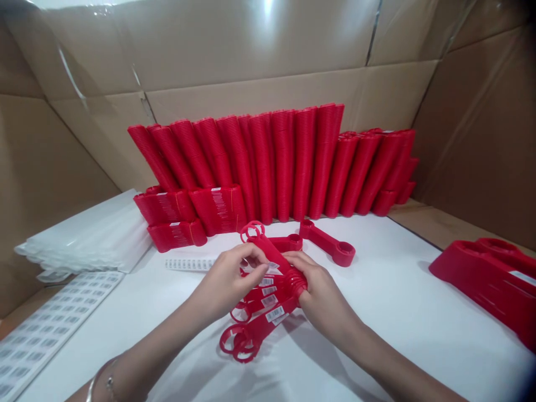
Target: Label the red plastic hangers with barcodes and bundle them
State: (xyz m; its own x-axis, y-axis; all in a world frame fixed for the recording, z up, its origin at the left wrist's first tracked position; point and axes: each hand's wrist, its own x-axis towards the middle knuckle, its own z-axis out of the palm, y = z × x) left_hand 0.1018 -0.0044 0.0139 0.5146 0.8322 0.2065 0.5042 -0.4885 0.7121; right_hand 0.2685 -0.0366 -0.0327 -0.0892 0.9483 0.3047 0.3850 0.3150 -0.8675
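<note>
We look down at a white counter [389, 312] walled on three sides by brown cardboard [259, 50]. At the centre, our two bare hands meet over a fanned bunch of flat red plastic pieces [262, 312], each with ring-shaped ends and a small white barcode label. The bunch lies on the counter just in front of us, spreading from our hands down toward the near edge.

Our left hand [228, 282] has its grip pinched together, thumb and fingertips closed on the top piece of the fan. Our right hand [320, 293] curls its grip around the gathered ends of the pieces, pressing them together where they overlap. A thin bracelet [103, 379] shows on the left wrist.

Just beyond the hands, two loose red pieces [330, 245] lie flat on the counter. Behind them, against the cardboard, stands a long row of tightly stacked red pieces [272, 162], with smaller bundled stacks [188, 215] lying at its left end. To the left sit a pile of clear plastic bags [90, 237] and a sheet of barcode stickers [37, 335]; a short sticker strip [188, 263] lies near our left hand. At the far right rests another red stack [489, 279].
</note>
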